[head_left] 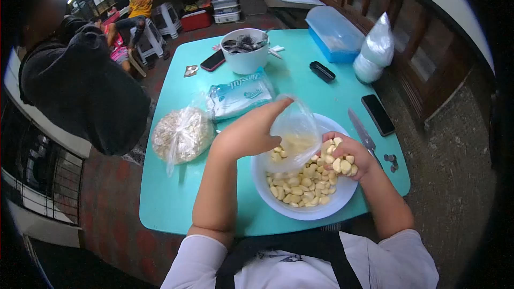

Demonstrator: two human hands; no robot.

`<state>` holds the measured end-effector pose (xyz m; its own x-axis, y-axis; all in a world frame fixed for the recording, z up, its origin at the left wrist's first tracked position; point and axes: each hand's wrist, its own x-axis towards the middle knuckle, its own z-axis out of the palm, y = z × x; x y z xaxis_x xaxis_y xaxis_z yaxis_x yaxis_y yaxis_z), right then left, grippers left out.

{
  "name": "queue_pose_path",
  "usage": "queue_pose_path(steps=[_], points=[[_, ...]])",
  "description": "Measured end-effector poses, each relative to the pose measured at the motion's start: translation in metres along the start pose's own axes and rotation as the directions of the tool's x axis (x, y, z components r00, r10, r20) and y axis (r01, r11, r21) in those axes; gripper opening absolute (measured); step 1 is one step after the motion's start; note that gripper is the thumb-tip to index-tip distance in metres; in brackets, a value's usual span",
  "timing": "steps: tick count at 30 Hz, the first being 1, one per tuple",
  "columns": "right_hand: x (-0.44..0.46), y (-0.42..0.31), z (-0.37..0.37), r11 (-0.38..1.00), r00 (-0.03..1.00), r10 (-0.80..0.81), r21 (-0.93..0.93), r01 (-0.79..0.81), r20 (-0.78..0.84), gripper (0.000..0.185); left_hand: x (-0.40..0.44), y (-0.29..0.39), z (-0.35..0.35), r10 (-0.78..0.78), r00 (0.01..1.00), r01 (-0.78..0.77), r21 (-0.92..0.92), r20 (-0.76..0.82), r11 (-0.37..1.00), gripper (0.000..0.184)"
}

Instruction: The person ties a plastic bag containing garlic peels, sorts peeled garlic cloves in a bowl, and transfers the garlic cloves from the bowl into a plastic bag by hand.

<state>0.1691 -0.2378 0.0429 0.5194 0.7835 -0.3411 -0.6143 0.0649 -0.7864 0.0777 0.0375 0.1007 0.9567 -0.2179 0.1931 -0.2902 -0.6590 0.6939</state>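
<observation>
A white basin (261, 187) near the front of the table holds a heap of peeled garlic cloves (302, 187). Over its far left part, my left hand (251, 131) grips the rim of a clear plastic bag (297, 123) between thumb and fingers. Some pale cloves show through the bag's lower part. At the basin's right side, my right hand (356, 160) is cupped around several garlic cloves, palm up. Its fingertips are close to the bag. Part of the basin lies hidden behind the bag and my hands.
Left of the basin sit a tied bag (182, 135) of pale contents and a blue-white packet (241, 95). A white bucket (245, 61) stands behind. To the right lie a knife (362, 129), a phone (378, 115) and coins (392, 161). A person in dark clothing (85, 85) stands left.
</observation>
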Motion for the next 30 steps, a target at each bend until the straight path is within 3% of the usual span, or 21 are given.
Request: queue_pose_path(steps=[3, 8, 12, 15, 16, 19, 20, 21, 23, 25, 26, 27, 28, 30], points=[[-0.008, -0.004, 0.004, 0.973, 0.984, -0.061, 0.229, 0.022, 0.168, 0.049, 0.0, 0.004, 0.001, -0.019, 1.0, 0.019, -0.041, 0.004, 0.999, 0.084], [-0.023, -0.018, 0.061, 0.812, 0.851, -0.28, 0.583, -0.037, 0.444, 0.046, 0.005, 0.013, 0.01, 0.024, 0.998, -0.018, -0.104, 0.063, 0.994, 0.089], [-0.01, -0.009, 0.084, 0.71, 0.863, -0.297, 0.699, -0.086, 0.408, 0.037, 0.006, 0.018, 0.018, 0.072, 0.993, -0.05, -0.23, 0.09, 0.972, 0.092], [0.014, 0.015, 0.074, 0.603, 0.966, -0.041, 0.777, -0.178, 0.254, 0.033, 0.002, 0.034, 0.015, 0.004, 0.99, 0.044, -0.343, 0.139, 0.938, 0.091], [0.017, 0.018, 0.074, 0.633, 0.978, -0.014, 0.759, -0.152, 0.208, 0.032, 0.002, 0.034, 0.015, 0.055, 0.994, -0.025, -0.299, 0.09, 0.954, 0.09], [0.034, 0.023, 0.073, 0.804, 0.985, 0.047, 0.592, 0.06, -0.164, 0.028, -0.004, 0.037, 0.014, 0.147, 0.989, -0.139, -0.211, 0.025, 0.968, 0.087], [0.041, 0.029, 0.069, 0.87, 0.973, -0.022, 0.474, 0.132, -0.229, 0.031, -0.006, 0.043, 0.011, 0.137, 0.989, -0.123, -0.215, 0.049, 0.969, 0.086], [0.04, 0.027, 0.072, 0.874, 0.985, -0.021, 0.475, 0.102, -0.173, 0.036, -0.008, 0.047, 0.007, 0.127, 0.989, -0.108, -0.215, 0.075, 0.971, 0.085], [0.029, 0.02, 0.081, 0.881, 0.998, -0.018, 0.472, 0.044, -0.06, 0.045, -0.013, 0.043, 0.009, 0.08, 0.996, -0.084, -0.152, -0.031, 0.985, 0.083], [0.012, 0.014, 0.088, 0.976, 0.986, -0.153, 0.148, 0.161, -0.066, 0.053, -0.013, 0.038, 0.009, 0.008, 0.994, -0.028, -0.189, -0.105, 0.982, 0.081], [0.002, 0.005, 0.092, 0.945, 0.961, -0.274, -0.178, 0.272, 0.013, 0.054, -0.012, 0.037, 0.006, -0.045, 0.991, 0.013, -0.249, -0.123, 0.969, 0.08], [-0.008, -0.004, 0.097, 0.794, 0.916, -0.39, -0.469, 0.386, 0.092, 0.055, -0.011, 0.035, 0.003, -0.101, 0.985, 0.053, -0.307, -0.143, 0.95, 0.078], [-0.023, -0.022, 0.096, 0.396, 0.836, -0.462, -0.775, 0.493, 0.296, 0.053, -0.011, 0.034, 0.003, -0.113, 0.972, 0.035, -0.349, -0.204, 0.936, 0.075], [-0.047, -0.049, 0.097, 0.051, 0.774, -0.43, -0.843, 0.535, 0.465, 0.045, -0.013, 0.035, -0.005, -0.169, 0.963, 0.08, -0.375, -0.21, 0.924, 0.075]])
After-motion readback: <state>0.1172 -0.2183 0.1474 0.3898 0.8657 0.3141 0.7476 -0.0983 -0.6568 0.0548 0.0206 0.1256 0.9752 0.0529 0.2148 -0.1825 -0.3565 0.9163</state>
